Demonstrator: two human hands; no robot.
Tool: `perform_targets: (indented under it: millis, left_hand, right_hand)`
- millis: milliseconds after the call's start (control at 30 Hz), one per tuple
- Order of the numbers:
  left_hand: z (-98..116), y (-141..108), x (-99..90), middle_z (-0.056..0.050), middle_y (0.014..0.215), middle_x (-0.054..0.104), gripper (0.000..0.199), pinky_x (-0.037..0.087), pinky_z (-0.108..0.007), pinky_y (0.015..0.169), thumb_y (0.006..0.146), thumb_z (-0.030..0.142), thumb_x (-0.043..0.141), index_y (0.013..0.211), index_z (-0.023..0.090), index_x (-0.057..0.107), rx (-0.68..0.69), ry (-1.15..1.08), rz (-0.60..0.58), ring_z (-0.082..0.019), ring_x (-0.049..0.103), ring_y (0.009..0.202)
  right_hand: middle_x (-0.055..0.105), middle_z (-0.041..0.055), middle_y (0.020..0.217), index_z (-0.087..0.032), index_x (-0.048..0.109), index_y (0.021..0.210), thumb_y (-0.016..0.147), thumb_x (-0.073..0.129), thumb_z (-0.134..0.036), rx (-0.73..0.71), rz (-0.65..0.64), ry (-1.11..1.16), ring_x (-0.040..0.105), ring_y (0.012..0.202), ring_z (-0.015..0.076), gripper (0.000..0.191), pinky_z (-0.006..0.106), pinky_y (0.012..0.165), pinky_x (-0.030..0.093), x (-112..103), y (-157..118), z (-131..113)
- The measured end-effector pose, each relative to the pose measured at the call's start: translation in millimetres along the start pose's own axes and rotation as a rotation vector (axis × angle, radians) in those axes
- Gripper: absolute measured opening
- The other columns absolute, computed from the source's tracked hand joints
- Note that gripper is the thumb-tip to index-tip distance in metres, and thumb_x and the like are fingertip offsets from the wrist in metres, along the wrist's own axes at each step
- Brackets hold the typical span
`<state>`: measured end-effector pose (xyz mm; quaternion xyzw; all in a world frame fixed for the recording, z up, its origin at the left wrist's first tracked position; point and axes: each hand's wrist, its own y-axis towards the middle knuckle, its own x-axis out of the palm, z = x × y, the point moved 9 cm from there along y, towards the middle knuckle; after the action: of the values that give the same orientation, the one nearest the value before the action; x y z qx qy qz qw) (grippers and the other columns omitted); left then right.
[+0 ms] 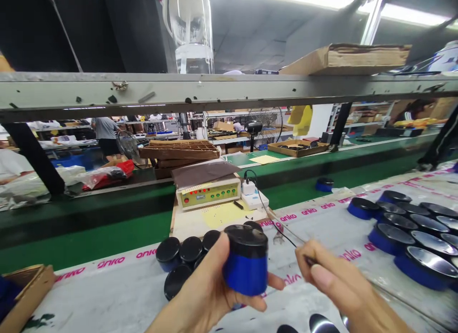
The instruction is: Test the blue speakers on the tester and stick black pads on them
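1. L hand point(209, 287) is closed around a blue cyl. w/ black top point(246, 261), which is held upright in the air above the bench point(89, 299). Thumb is pressed on its near side; fingers point(270, 291) are curled beneath it.
2. R hand point(343, 285) is raised just right of the cyl. Its fingers point(322, 275) are pinched together on a thin dark tool point(308, 260); tool's exact type can't be told, as it's mostly hidden by the fingers.
3. A thin black cable point(282, 233) is strung from near the tool back to a white power adapter point(252, 198), beside a beige tester box w/ red LEDs point(208, 193).
4. A cluster of black-topped cyls. point(189, 252) is stood just left of and behind the held cyl., nearly touching L hand.
5. Blue cyls. w/ shiny silver tops point(425, 256) are packed in rows toward the right edge of the frame, apart from R hand by a strip of white film printed w/ pink "anko" point(352, 255).
6. A cardboard box point(30, 295) is set at the bench's lower L corner, well apart from L hand.
7. Far bench edge is bounded by a green conveyor belt point(107, 223); above the hands, a metal shelf rail point(179, 89) is spanned across the view.
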<state>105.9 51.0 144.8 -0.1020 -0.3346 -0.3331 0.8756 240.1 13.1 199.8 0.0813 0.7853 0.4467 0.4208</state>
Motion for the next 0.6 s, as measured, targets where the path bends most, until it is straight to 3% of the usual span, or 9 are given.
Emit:
perform_targets:
  millis: [100,200,333,433,500,600]
  left_hand:
    - [0,-4,-8.5,-0.010,0.100,0.065,0.054,0.051,-0.018,0.057,0.077,0.050,0.068,0.116,0.014,0.056,0.041,0.055,0.099,-0.019,0.067,0.083]
    - [1,-7,-13.8,-0.009,0.107,0.064,0.056,0.051,-0.026,0.072,0.076,0.050,0.069,0.118,0.017,0.055,0.080,0.072,0.179,-0.023,0.062,0.098]
    - [5,-6,-13.2,-0.008,0.113,0.062,0.058,0.046,-0.028,0.081,0.075,0.054,0.068,0.118,0.019,0.054,0.106,0.173,0.181,-0.024,0.057,0.106]
    - [18,-8,-12.4,-0.007,0.115,0.060,0.054,0.044,-0.030,0.084,0.077,0.054,0.065,0.117,0.021,0.049,0.202,0.377,0.218,-0.023,0.057,0.104]
    - [28,-12,-12.5,-0.008,0.117,0.058,0.050,0.040,-0.036,0.091,0.080,0.056,0.059,0.115,0.022,0.047,0.286,0.592,0.303,-0.025,0.055,0.106]
    - [33,-19,-9.8,-0.009,0.118,0.056,0.060,0.038,-0.042,0.096,0.075,0.062,0.061,0.116,0.022,0.043,0.346,0.892,0.388,-0.028,0.053,0.109]
  right_hand:
    - [0.070,-0.0001,0.078,-0.026,0.056,0.098,0.097,0.036,-0.038,-0.087,-0.078,0.054,0.067,0.066,0.0148,0.023,0.020,0.056,0.051,9,1,-16]
    - [0.061,-0.0039,0.061,-0.023,0.055,0.081,0.097,0.040,-0.034,-0.123,-0.115,0.111,0.057,0.048,0.0103,0.025,0.021,0.047,0.043,15,7,-25]
    - [0.053,-0.0053,0.056,-0.021,0.054,0.075,0.097,0.041,-0.033,-0.129,-0.151,0.087,0.050,0.046,0.0091,0.028,0.023,0.047,0.038,18,8,-26]
    - [0.053,-0.0057,0.056,-0.021,0.053,0.073,0.096,0.042,-0.029,-0.133,-0.162,0.047,0.049,0.045,0.0092,0.027,0.024,0.047,0.035,18,8,-27]
    - [0.053,-0.0054,0.055,-0.021,0.051,0.070,0.096,0.041,-0.027,-0.157,-0.174,-0.002,0.049,0.043,0.0097,0.029,0.025,0.045,0.034,18,9,-31]
    - [0.052,-0.0050,0.051,-0.022,0.049,0.065,0.096,0.039,-0.025,-0.190,-0.174,-0.060,0.050,0.040,0.0100,0.033,0.026,0.042,0.032,19,8,-37]
